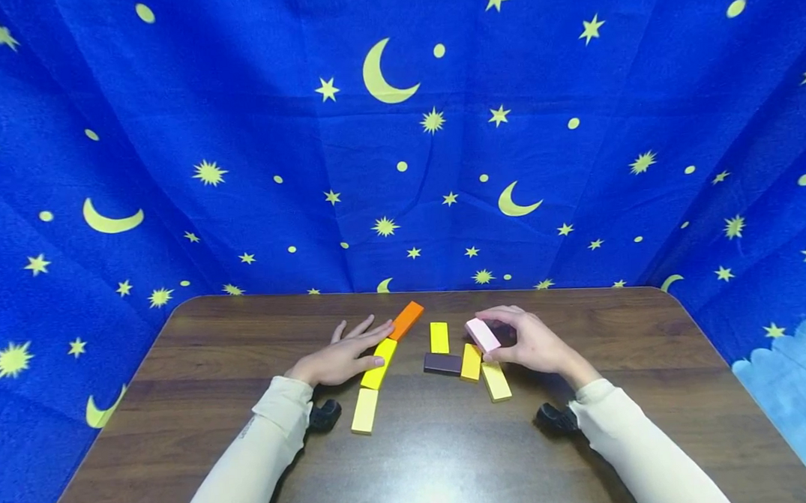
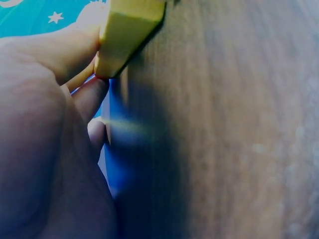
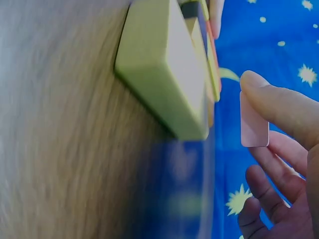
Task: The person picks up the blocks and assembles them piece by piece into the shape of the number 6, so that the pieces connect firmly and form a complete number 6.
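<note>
My right hand [image 1: 538, 341] pinches a pink block [image 1: 482, 336] between thumb and fingers; in the right wrist view that pink block [image 3: 254, 122] is held up off the table. Just below it lies a pale yellow block [image 1: 496, 382], touching a golden yellow block [image 1: 471, 363]. With its fingers spread and fairly straight, my left hand [image 1: 339, 359] rests along a slanting row. This row has an orange block [image 1: 406, 321], a bright yellow block [image 1: 379, 363] and a pale yellow block [image 1: 365, 412]. The thumb touches the bright yellow one.
Between the hands, a yellow block [image 1: 439, 338] stands behind a dark brown block [image 1: 442, 364] on the wooden table [image 1: 425, 445]. A blue cloth [image 1: 270, 137] with moons and stars hangs behind the table's far edge. Black wrist devices [image 1: 555, 417] sit under both sleeves.
</note>
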Demonstrator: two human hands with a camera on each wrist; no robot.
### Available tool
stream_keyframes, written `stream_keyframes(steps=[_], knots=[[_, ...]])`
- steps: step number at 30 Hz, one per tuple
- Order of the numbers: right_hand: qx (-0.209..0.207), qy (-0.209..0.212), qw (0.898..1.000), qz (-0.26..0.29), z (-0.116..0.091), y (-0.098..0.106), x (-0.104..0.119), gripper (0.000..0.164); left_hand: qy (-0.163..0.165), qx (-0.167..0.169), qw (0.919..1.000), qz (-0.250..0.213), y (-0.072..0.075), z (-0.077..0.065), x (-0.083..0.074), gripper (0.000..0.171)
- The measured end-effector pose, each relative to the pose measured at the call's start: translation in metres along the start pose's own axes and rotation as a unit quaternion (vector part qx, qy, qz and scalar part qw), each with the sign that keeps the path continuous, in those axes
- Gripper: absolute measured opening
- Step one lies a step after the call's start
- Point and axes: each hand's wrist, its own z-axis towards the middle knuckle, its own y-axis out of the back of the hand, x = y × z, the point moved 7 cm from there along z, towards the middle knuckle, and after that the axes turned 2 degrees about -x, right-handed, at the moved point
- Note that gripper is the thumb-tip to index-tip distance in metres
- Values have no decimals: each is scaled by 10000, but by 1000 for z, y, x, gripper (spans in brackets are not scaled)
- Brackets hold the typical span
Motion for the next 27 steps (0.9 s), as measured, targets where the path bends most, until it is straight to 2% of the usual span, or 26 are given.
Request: stream_keyframes(steps=[16,27], knots=[[-74,723,9974,-19,-8,-10,53,69,-67,-50,10000,22,1,-1,0,64],[271,864,9959,-22,-14,-26,77,68,-52,-61,10000,47,0,0,2,64]])
